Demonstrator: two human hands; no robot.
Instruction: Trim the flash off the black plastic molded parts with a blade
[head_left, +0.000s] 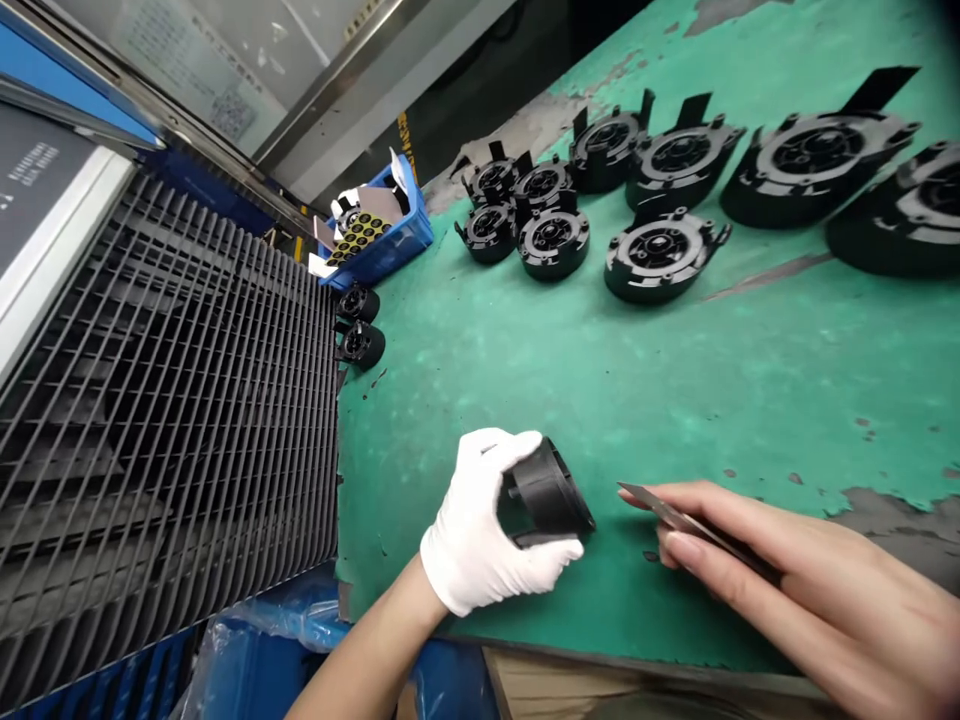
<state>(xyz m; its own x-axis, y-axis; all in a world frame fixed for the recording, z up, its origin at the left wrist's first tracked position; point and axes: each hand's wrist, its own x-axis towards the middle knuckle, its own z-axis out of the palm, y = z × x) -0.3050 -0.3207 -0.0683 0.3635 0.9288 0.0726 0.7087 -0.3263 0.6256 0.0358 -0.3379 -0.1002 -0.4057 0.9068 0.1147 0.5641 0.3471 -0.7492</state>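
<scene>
One black round part [546,490] is in my gloved left hand [472,545], over the green table [525,350]; thumb and fingers hold it around the side wall. I judge it light and stiff, like hard plastic, perhaps a little slippery, so this wall seems the good place for gripping. My bare right hand [810,575] pinches a thin pointed blade [664,508], near the part but not touching.

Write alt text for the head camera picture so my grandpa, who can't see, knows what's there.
A person's white-gloved left grip holds a black round part, and the bare right grip points a thin metal blade toward it. More black parts sit across the green tabletop, near a blue bin.
</scene>
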